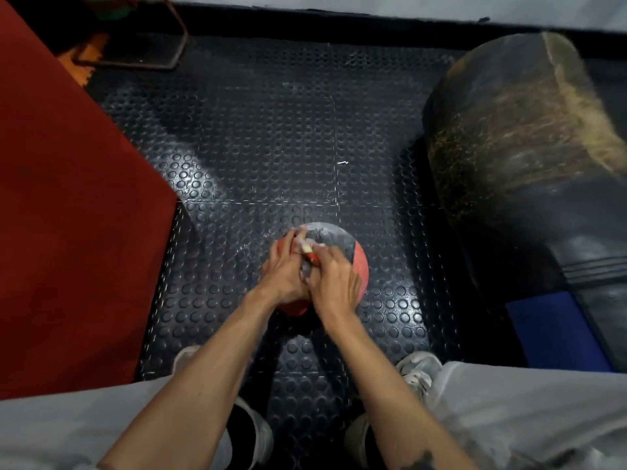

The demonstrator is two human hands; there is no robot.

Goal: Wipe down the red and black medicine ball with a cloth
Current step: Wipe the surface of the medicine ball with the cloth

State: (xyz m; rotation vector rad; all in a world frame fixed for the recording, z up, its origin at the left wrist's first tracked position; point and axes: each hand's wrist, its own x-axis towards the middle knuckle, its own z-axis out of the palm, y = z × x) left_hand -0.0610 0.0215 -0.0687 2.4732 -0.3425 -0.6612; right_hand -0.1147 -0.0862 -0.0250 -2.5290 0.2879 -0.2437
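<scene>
One red and black medicine ball [353, 262] rests on the studded black rubber floor tiles [271, 137], directly ahead of the seated or crouched person and between their two feet. Its far upper face is dark and dusted with grey-white smears; its near and right-hand faces are red. Both hands meet on top of the ball, side by side and touching. The left hand [283, 273] lies over the ball's left upper side with its fingers stretched forward along the surface. The right hand [334, 279] sits on the crown with its fingers curled over a pale crumpled cloth [307, 268], which shows only as small white folds between the two hands; a short pale and red piece [309, 253] pokes out at the fingertips, too blurred to identify. Bare forearms run back toward the camera over light grey trousers [509, 418]. A white shoe [419, 371] stands to the right of the ball, another [185, 356] to the left, partly hidden by the left forearm. A red mat [68, 215] borders the floor tiles on the left. A large worn black punching bag [529, 147] lies to the right, with a blue pad [559, 334] beside its near end.
</scene>
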